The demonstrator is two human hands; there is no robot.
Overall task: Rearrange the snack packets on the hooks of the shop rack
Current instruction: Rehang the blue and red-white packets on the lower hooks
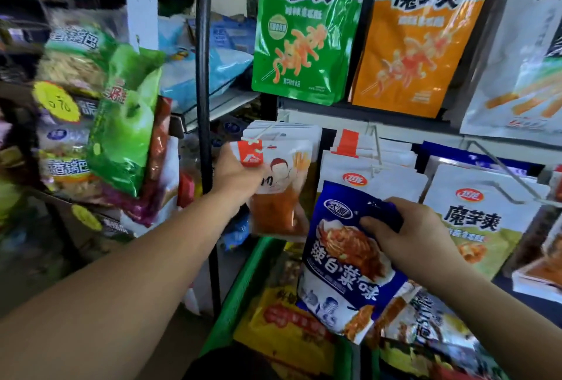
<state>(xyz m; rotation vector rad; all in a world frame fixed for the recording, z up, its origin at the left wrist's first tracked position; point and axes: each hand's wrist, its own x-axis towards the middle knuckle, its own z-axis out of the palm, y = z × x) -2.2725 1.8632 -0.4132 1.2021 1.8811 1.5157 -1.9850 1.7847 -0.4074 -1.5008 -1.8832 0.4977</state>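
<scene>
Shop rack (206,106) full of bright snack packets, dark shelves behind, green basket (240,285) low down with more packets inside. Up top, a green packet (299,33) and an orange packet (416,45) hanging neatly side by side. Below them, rows of white packets on thin wire hooks. Left hand (240,172) closed in a tight grip on the top of a white and red packet (278,188), right at the tip of a hook (258,136) with a full row of the same kind behind. Hard to tell if that packet's hole is on the hook or just off it. Right hand (407,227) closed in a grip on the top corner of a blue packet (343,261), fingers wrapped over the edge, thumb on the front. Blue packet tilted, hanging down from that grip, on no hook at all, just in front of the white row in the middle and above the basket. Looks like the middle of the job: most hooks full and tidy, one packet at a hook tip, one blue packet loose in the hand. Left to do, most likely: settle the white and red packet, then find a hook for the blue one, maybe beside the dark blue packets (474,157) further right.
</scene>
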